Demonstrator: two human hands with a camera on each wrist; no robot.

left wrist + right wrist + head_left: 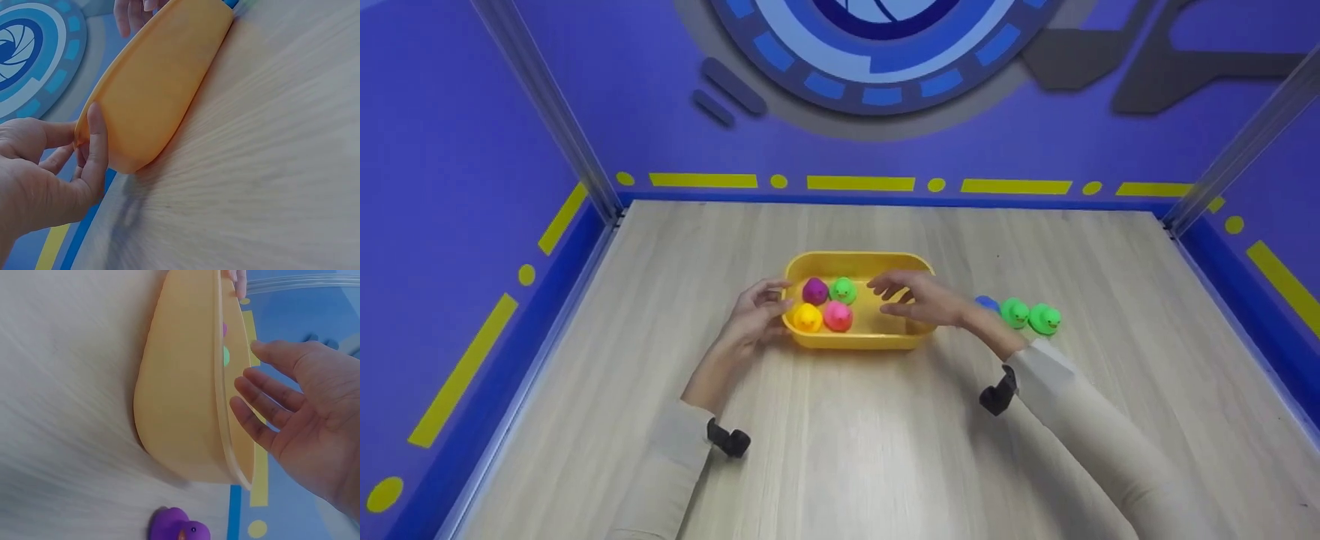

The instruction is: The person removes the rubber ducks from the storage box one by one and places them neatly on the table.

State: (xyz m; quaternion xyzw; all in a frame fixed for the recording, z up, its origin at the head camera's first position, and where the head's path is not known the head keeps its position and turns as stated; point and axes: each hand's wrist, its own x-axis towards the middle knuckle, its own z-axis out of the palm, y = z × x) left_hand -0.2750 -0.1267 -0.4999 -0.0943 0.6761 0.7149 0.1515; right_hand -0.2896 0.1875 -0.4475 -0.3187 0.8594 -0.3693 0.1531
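Note:
A yellow plastic tub [859, 342] stands on the table with rubber ducks in its left half: a purple one [814, 291], a green one [843, 290], a yellow one [808, 318] and a pink one [838, 316]. My left hand [754, 315] holds the tub's left end; in the left wrist view its thumb [97, 135] lies against the outer wall near the rim. Over the tub's right half hovers my right hand [919, 296], fingers spread and apart, nothing in it. The right wrist view shows its fingertips [242, 385] above the rim.
Right of the tub, two green ducks [1030, 316] sit beside a blue-purple duck [987, 303], partly covered by my right wrist. Purple-blue wall panels [840, 161] with yellow markings enclose the wooden table [840, 450] at the back and both sides.

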